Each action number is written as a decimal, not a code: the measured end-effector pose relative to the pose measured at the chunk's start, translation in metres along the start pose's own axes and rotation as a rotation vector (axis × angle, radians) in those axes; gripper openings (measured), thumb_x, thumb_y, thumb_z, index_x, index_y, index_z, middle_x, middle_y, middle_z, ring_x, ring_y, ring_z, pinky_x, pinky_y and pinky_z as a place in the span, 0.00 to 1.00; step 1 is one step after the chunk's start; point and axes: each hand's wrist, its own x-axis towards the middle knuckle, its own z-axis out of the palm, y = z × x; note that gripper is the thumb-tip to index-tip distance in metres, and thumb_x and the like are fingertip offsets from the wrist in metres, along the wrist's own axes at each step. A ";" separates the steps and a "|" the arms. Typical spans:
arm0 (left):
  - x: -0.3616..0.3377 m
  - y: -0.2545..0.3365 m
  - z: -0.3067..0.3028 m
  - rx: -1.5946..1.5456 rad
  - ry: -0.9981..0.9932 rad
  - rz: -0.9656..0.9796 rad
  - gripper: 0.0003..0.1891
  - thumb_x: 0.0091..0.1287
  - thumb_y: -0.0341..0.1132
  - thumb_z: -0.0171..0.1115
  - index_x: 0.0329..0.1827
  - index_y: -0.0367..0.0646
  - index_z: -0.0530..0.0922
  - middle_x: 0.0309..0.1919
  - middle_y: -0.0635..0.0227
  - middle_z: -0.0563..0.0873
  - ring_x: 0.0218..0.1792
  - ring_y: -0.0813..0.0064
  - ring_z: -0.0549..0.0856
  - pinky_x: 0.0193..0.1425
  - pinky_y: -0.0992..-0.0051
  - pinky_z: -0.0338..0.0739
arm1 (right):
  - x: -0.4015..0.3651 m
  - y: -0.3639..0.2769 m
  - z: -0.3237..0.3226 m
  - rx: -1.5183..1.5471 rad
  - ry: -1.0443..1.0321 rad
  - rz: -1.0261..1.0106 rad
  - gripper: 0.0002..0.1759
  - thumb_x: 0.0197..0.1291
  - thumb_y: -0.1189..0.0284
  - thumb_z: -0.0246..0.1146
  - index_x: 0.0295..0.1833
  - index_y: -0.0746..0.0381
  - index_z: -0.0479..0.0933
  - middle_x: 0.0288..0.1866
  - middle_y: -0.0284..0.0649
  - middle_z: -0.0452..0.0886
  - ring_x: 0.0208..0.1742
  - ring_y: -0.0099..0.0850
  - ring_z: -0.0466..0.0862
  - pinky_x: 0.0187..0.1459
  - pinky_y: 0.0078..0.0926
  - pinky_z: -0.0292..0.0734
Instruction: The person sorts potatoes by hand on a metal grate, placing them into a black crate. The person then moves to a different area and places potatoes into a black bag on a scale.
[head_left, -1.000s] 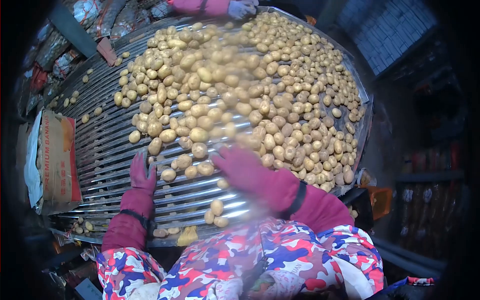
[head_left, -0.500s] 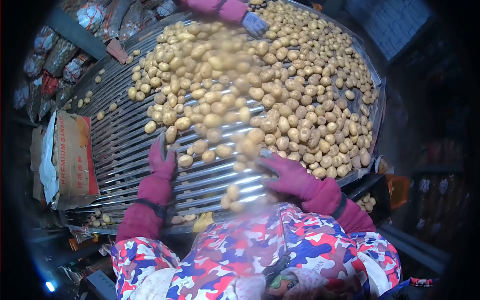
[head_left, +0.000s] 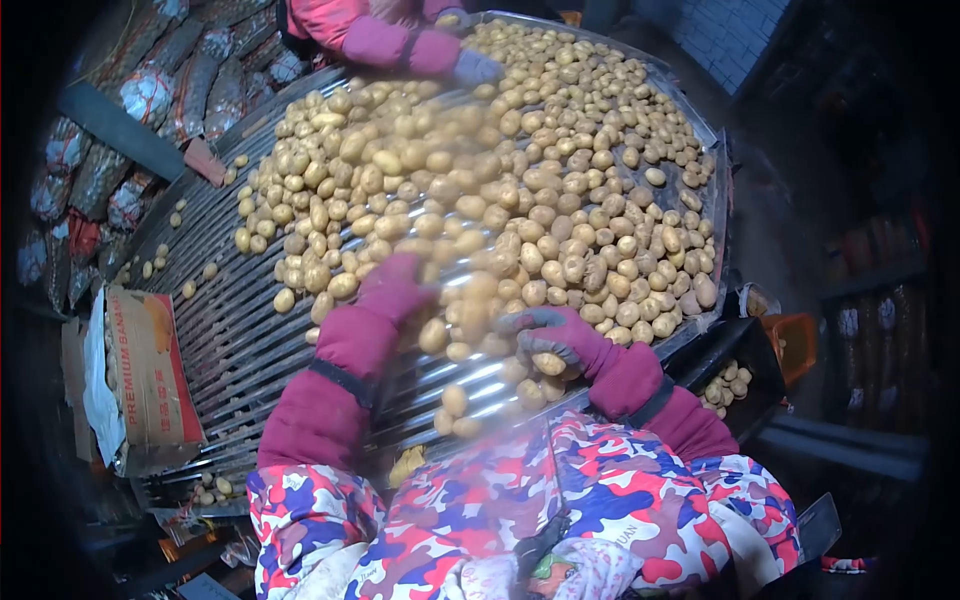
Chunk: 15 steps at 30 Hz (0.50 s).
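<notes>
My left hand (head_left: pixel 398 287), in a maroon glove, reaches over the heap of yellowish potatoes (head_left: pixel 375 180) in the middle of the slatted metal table. Its fingertips are blurred among the potatoes, so their grip cannot be made out. Nearer my body, my right hand (head_left: pixel 553 332), in a maroon glove with grey fingers, is curled over a potato (head_left: pixel 548 363) at the lower edge of the heap. More loose potatoes (head_left: pixel 455 400) lie on the slats (head_left: pixel 405 395) between my forearms. A blurred patch hides part of the middle.
A co-worker's gloved hand (head_left: pixel 477 68) touches the far side of the heap. At left stands a cardboard banana box (head_left: pixel 150 365). Filled mesh sacks (head_left: pixel 180 85) are stacked behind. A black bin (head_left: pixel 755 350) with potatoes and an orange crate (head_left: pixel 790 345) stand at right.
My left hand has moved forward and right from the bare slats onto the potatoes. My right hand has curled over a potato. The view has shifted, showing more of the co-worker's arms.
</notes>
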 end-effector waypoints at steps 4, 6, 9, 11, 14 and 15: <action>-0.010 0.016 -0.003 0.007 -0.070 -0.010 0.27 0.63 0.52 0.64 0.61 0.45 0.80 0.55 0.48 0.85 0.59 0.49 0.83 0.65 0.57 0.75 | 0.000 -0.012 0.005 0.057 0.076 -0.009 0.28 0.63 0.77 0.65 0.69 0.58 0.69 0.63 0.46 0.74 0.62 0.37 0.77 0.62 0.35 0.75; -0.017 0.022 -0.013 0.069 -0.137 -0.016 0.26 0.63 0.51 0.64 0.59 0.43 0.81 0.55 0.48 0.85 0.59 0.49 0.83 0.65 0.57 0.75 | -0.001 -0.018 0.011 0.179 0.197 -0.010 0.24 0.66 0.73 0.62 0.68 0.60 0.71 0.59 0.44 0.77 0.57 0.34 0.79 0.58 0.32 0.77; -0.035 0.023 -0.025 0.138 -0.230 -0.008 0.24 0.63 0.51 0.66 0.54 0.43 0.83 0.51 0.48 0.86 0.55 0.52 0.85 0.62 0.57 0.77 | -0.003 -0.025 0.011 0.329 0.347 -0.005 0.21 0.72 0.67 0.57 0.67 0.63 0.73 0.52 0.42 0.81 0.50 0.30 0.82 0.51 0.28 0.79; -0.035 0.034 -0.038 0.064 -0.437 -0.208 0.23 0.62 0.52 0.67 0.52 0.44 0.84 0.48 0.49 0.87 0.53 0.53 0.86 0.59 0.57 0.79 | -0.004 -0.029 0.011 0.391 0.396 -0.011 0.22 0.76 0.63 0.54 0.66 0.65 0.75 0.48 0.40 0.83 0.45 0.27 0.83 0.47 0.25 0.80; -0.033 0.035 -0.047 0.153 -0.571 -0.076 0.22 0.62 0.50 0.69 0.51 0.44 0.85 0.44 0.53 0.89 0.48 0.56 0.88 0.54 0.58 0.82 | -0.003 -0.034 0.011 0.410 0.405 -0.026 0.24 0.80 0.59 0.51 0.66 0.67 0.76 0.43 0.39 0.86 0.40 0.25 0.85 0.43 0.22 0.82; -0.023 0.020 -0.040 0.187 -0.535 0.070 0.21 0.62 0.49 0.69 0.51 0.43 0.85 0.44 0.54 0.89 0.48 0.56 0.88 0.54 0.58 0.82 | -0.001 -0.036 0.010 0.396 0.395 -0.037 0.24 0.80 0.59 0.51 0.66 0.67 0.76 0.43 0.39 0.86 0.40 0.25 0.86 0.43 0.22 0.82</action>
